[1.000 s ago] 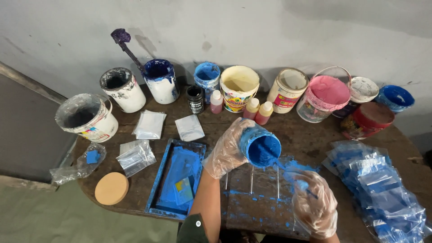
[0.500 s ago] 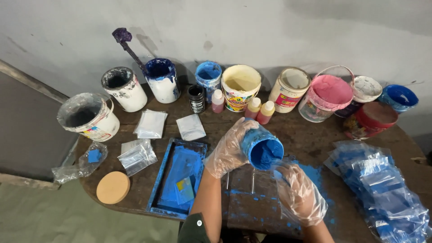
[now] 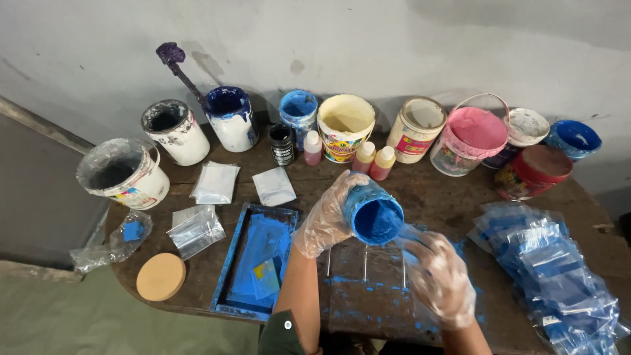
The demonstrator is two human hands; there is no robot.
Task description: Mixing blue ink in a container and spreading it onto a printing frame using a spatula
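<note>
Centre frame: left hand (image 3: 323,222), gloved, wraps a tilted blue paint cup (image 3: 373,213); right hand (image 3: 439,276), gloved, fingers loosely curled below. Top row: tubs of blue (image 3: 230,117), yellow (image 3: 345,125), pink (image 3: 470,139) paint on the tabletop (image 3: 453,197).

We look down on a dark wooden table (image 3: 460,197) with a rounded left end, its top worn and smeared with blue stains toward the near edge. It stands against a pale grey plastered wall (image 3: 394,46) that fills the far side, marked with scuffs, small dark spots and soft shadows. At the left, a darker grey panel (image 3: 39,190) runs below a slanting ledge where the wall steps back. Beneath it, at the near left, we see a dull greenish floor (image 3: 85,322). The light is even and soft, falling from above, with faint shadows cast on the wall behind the table.
</note>
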